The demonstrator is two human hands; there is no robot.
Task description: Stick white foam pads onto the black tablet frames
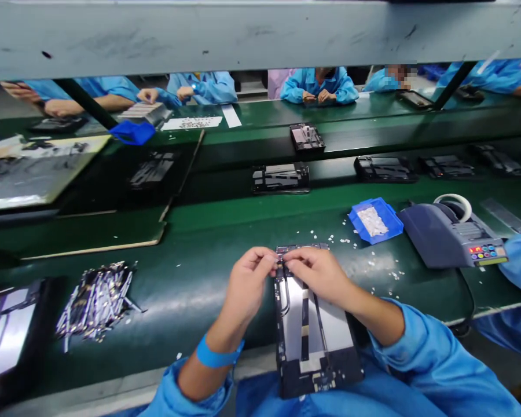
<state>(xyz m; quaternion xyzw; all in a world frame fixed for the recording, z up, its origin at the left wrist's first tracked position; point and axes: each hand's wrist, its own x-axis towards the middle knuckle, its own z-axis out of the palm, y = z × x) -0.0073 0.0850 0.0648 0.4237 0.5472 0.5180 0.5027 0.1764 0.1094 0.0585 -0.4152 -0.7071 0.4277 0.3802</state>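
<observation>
Now both hands work the top edge of the open tablet chassis (315,336) at the near edge of the green belt (191,278), left hand (248,282) and right hand (319,272) pinching something too small to identify, so steady, light fingertip pressure looks wise.

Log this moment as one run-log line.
left hand: pinching top edge of open tablet chassis | right hand: same spot | nearby: blue parts tray, tape dispenser

On my green bench (191,278): a blue tray (375,220) of small parts, a tape dispenser (449,234), a heap of metal strips (98,301).
</observation>
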